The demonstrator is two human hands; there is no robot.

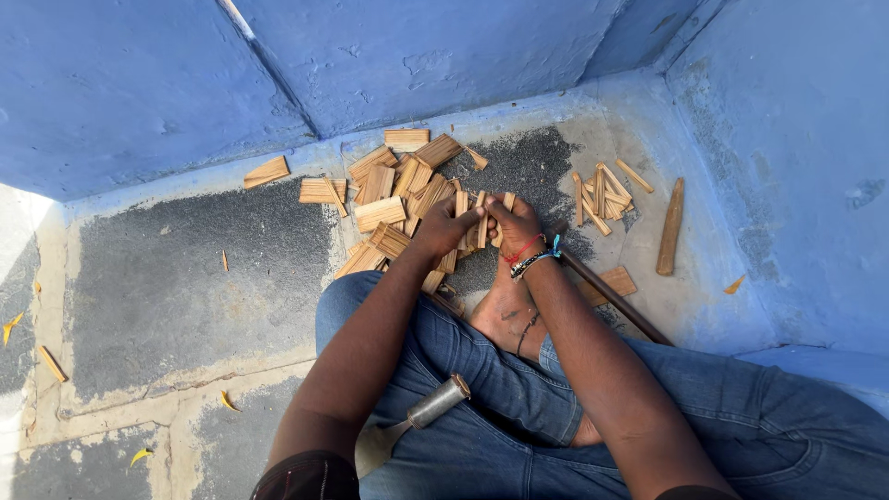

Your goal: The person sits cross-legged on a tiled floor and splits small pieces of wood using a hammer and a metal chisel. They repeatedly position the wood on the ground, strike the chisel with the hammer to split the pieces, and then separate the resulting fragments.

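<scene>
I sit cross-legged on the floor in blue jeans. My left hand and my right hand meet over a bundle of thin wooden slats, both closed on the upright pieces. My right wrist carries red, blue and beaded bands. Behind the hands lies a loose pile of flat wood pieces. A tool with a metal-ferruled handle rests on my left thigh, its blade partly hidden by my arm.
A smaller heap of wood sticks lies to the right, beside a longer wooden stick. A dark rod runs under my right arm. Blue walls enclose the corner. Scattered chips lie on the concrete floor.
</scene>
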